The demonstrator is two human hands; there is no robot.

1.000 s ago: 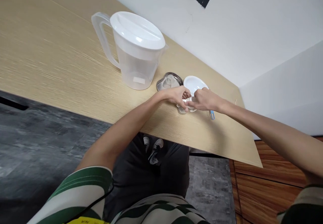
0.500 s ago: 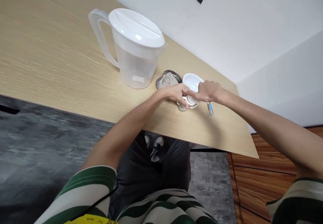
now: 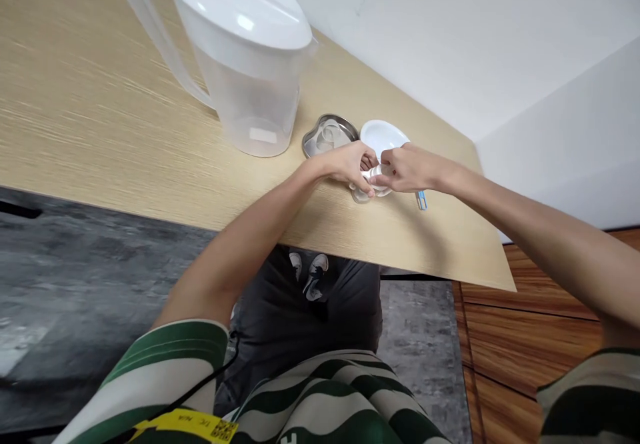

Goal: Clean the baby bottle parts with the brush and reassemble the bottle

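Observation:
My left hand (image 3: pixel 350 164) curls its fingers and thumb around the top of a small clear plastic jar (image 3: pixel 361 196) with white parts, on the table near the front edge. From the right, my right hand (image 3: pixel 407 168) pinches a white cap (image 3: pixel 375 171) at the jar's top. My fingers cover much of both, and I cannot tell whether the cap is still joined to the jar. Just behind the hands lie a kidney-shaped steel tray (image 3: pixel 311 145) holding a clear round piece (image 3: pixel 329 132), and a white dish (image 3: pixel 383 134).
A large clear pitcher (image 3: pixel 250 91) with a white lid stands left of the tray. Blue-and-white tweezers (image 3: pixel 422 199) lie right of my hands. The wooden table (image 3: pixel 125 157) meets a white wall (image 3: pixel 425 51) at the back.
My right hand has turned, from knuckles up over the jar to a pinch on the white cap from the side. My left hand stays around the jar. The view has shifted slightly.

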